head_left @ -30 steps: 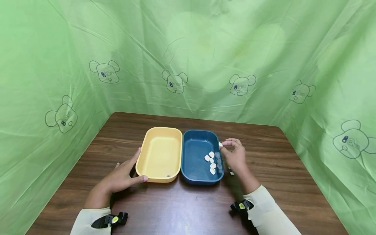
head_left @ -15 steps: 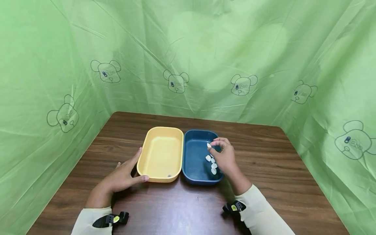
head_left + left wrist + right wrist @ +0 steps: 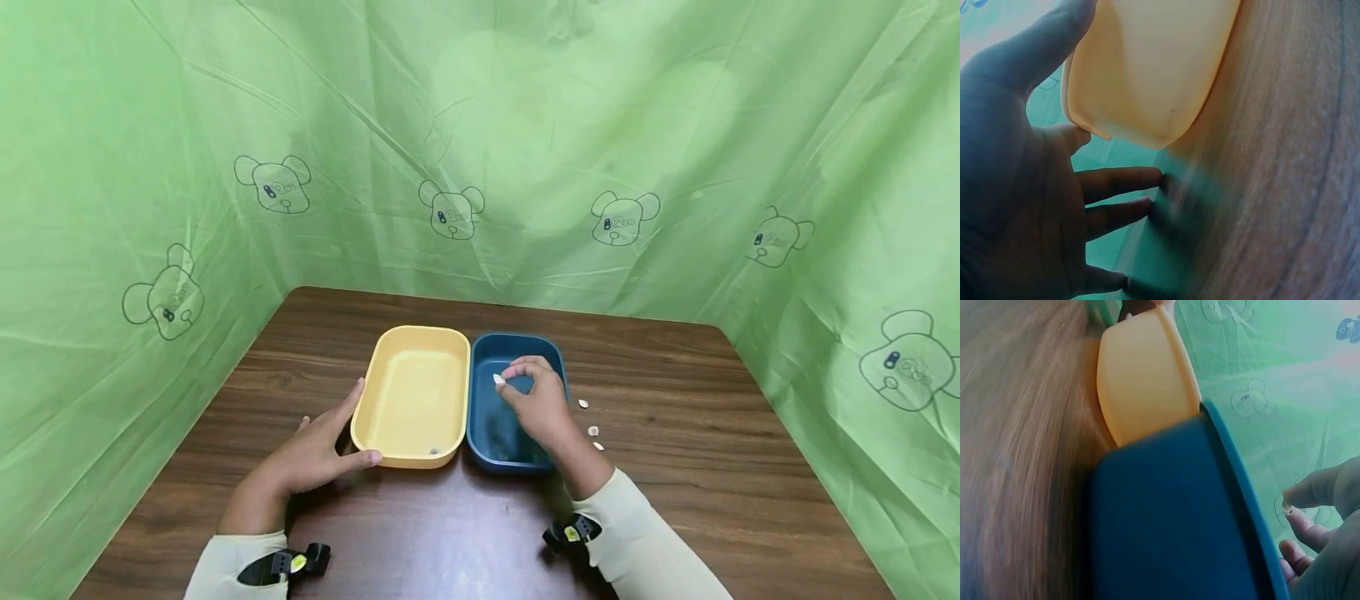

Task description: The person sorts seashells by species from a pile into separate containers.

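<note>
My right hand [image 3: 536, 404] pinches a small white shell-like piece [image 3: 498, 379] between thumb and fingertips, over the blue tray [image 3: 480, 458]. The same piece [image 3: 1287, 507] shows at the fingertips in the right wrist view, above the tray's rim. Hand and forearm hide the white pieces on the blue tray's floor. At the yellow tray's [image 3: 408, 392] near left corner, my left hand [image 3: 311, 454] is spread, its thumb on the front rim and forefinger along the side. In the left wrist view, the other fingers [image 3: 1119, 184] reach straight down towards the table.
Three small white pieces [image 3: 593, 431] lie on the wooden table [image 3: 675, 417] to the right of the blue tray. Both trays stand side by side. A small grey spot [image 3: 433, 452] shows at the yellow tray's near end. Green cloth [image 3: 525, 125] surrounds the table's back and sides.
My right hand has moved left with the white piece, from the blue tray's right rim to over the tray. Table pieces it hid now show. The left hand stays put.
</note>
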{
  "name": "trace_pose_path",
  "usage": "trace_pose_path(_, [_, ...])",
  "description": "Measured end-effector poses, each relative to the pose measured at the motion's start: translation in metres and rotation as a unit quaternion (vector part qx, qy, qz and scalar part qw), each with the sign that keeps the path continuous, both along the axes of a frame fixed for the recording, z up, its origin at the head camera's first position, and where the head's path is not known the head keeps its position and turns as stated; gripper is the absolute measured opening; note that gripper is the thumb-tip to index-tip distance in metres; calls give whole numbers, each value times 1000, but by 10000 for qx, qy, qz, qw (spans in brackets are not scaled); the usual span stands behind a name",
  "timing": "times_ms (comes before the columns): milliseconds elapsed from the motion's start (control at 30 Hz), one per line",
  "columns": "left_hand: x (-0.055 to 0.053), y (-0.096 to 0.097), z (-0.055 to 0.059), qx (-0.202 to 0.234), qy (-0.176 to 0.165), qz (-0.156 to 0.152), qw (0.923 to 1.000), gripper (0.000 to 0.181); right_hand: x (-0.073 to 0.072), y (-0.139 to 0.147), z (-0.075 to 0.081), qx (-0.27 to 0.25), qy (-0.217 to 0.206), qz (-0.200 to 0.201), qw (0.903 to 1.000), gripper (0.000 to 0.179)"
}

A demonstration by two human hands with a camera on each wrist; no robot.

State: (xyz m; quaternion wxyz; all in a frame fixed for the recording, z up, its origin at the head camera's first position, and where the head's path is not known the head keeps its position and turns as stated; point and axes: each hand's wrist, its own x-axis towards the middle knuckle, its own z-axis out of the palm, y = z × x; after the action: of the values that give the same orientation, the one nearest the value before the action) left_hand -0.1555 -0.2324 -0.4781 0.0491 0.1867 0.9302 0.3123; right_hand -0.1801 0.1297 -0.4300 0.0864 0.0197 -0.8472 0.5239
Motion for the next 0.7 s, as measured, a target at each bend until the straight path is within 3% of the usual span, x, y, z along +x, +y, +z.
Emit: trace_pose_path(700, [1,-1,1,51,16,10,10000,120,0,-48,0,-167,-287,512,9981,8])
